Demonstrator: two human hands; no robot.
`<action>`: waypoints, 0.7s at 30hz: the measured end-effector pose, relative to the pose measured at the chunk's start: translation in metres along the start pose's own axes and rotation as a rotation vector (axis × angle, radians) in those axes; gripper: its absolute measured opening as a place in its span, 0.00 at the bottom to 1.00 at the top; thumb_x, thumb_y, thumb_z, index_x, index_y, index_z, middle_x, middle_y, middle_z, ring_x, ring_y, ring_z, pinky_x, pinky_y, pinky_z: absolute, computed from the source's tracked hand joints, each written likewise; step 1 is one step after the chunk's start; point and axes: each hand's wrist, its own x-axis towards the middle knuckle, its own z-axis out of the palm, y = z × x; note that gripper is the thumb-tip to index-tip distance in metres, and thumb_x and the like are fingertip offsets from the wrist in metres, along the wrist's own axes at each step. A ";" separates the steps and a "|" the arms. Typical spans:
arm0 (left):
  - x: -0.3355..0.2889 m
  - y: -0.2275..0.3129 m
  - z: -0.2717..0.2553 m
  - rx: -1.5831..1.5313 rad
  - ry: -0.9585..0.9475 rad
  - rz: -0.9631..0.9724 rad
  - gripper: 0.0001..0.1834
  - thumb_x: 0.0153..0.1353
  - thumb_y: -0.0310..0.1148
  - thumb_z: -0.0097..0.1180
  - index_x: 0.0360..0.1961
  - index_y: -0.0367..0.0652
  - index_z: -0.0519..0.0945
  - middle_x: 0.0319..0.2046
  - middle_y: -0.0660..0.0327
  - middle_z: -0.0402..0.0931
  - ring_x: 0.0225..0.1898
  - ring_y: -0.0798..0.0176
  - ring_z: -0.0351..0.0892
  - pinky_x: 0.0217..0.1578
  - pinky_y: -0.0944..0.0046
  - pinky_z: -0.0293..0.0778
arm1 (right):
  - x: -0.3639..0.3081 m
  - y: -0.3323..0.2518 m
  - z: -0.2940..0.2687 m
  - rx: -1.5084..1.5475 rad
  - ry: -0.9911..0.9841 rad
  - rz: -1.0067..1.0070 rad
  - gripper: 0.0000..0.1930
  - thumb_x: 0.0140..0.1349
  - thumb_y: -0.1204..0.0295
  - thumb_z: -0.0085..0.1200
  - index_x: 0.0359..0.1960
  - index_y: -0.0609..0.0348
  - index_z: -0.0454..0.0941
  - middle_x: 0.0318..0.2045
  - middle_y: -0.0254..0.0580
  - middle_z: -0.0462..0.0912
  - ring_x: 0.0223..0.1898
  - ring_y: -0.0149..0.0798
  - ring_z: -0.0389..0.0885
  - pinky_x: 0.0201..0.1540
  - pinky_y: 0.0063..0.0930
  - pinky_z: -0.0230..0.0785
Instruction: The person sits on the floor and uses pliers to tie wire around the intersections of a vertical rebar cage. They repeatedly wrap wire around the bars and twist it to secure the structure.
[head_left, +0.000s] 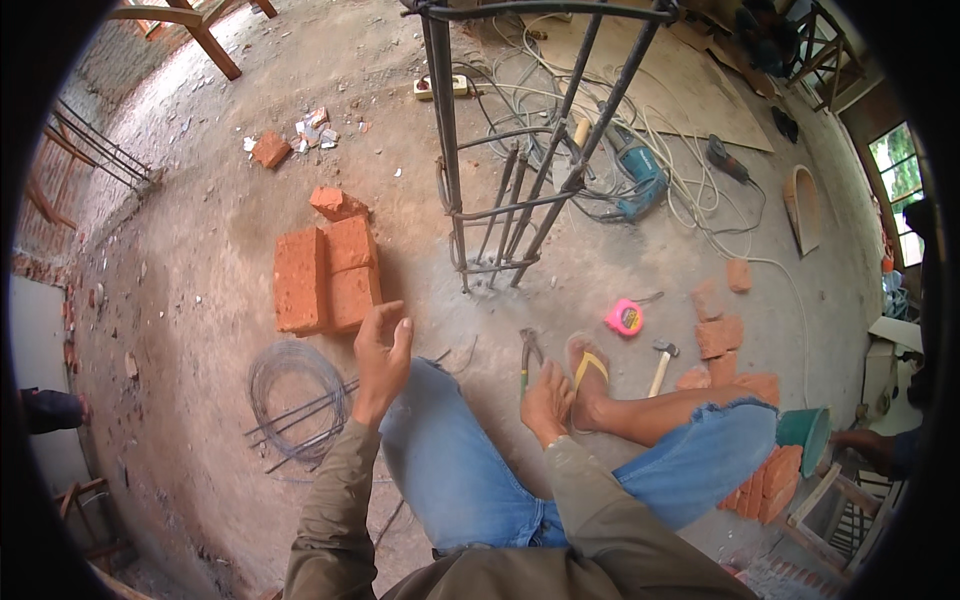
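Observation:
My right hand (pixel 547 402) is closed around the handle of a pair of pincers (pixel 529 352), whose dark jaws point away from me, above the floor in front of my lap. My left hand (pixel 382 358) is raised with its thumb and fingers apart, and I see nothing in it. Just beyond it is a stack of orange bricks (pixel 302 285). Below and left of that hand lie a coil of thin wire (pixel 258 385) and several dark steel rods (pixel 305 418). Farther forward, a column of tied reinforcing bars (pixel 447 150) rises from the concrete.
A pink tape measure (pixel 625 317) and a hammer (pixel 661 368) lie to the right, near my sandalled foot (pixel 588 378). Broken bricks (pixel 720 337) and a green bucket (pixel 803 440) stand farther right. Beyond the column are a teal power tool (pixel 640 175), tangled cables (pixel 690 190) and a power strip (pixel 440 87).

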 end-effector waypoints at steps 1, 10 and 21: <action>-0.010 -0.008 0.000 0.001 0.019 -0.030 0.14 0.64 0.28 0.56 0.49 0.32 0.77 0.42 0.54 0.79 0.43 0.60 0.80 0.46 0.61 0.75 | 0.005 -0.006 0.004 0.091 -0.051 -0.091 0.18 0.61 0.62 0.55 0.48 0.60 0.78 0.44 0.53 0.79 0.50 0.56 0.76 0.53 0.46 0.67; -0.050 -0.019 -0.014 0.184 0.136 -0.075 0.12 0.63 0.26 0.55 0.47 0.32 0.77 0.37 0.52 0.81 0.40 0.58 0.81 0.44 0.61 0.75 | 0.068 -0.087 0.055 0.342 -0.538 0.217 0.18 0.64 0.58 0.55 0.39 0.64 0.83 0.41 0.60 0.84 0.46 0.59 0.82 0.48 0.48 0.74; -0.034 -0.024 -0.012 0.080 0.109 -0.144 0.11 0.63 0.28 0.56 0.45 0.33 0.79 0.37 0.51 0.82 0.40 0.58 0.83 0.45 0.61 0.75 | 0.075 -0.070 0.066 0.549 -0.224 0.035 0.11 0.64 0.66 0.49 0.34 0.63 0.76 0.33 0.58 0.83 0.38 0.62 0.82 0.41 0.50 0.73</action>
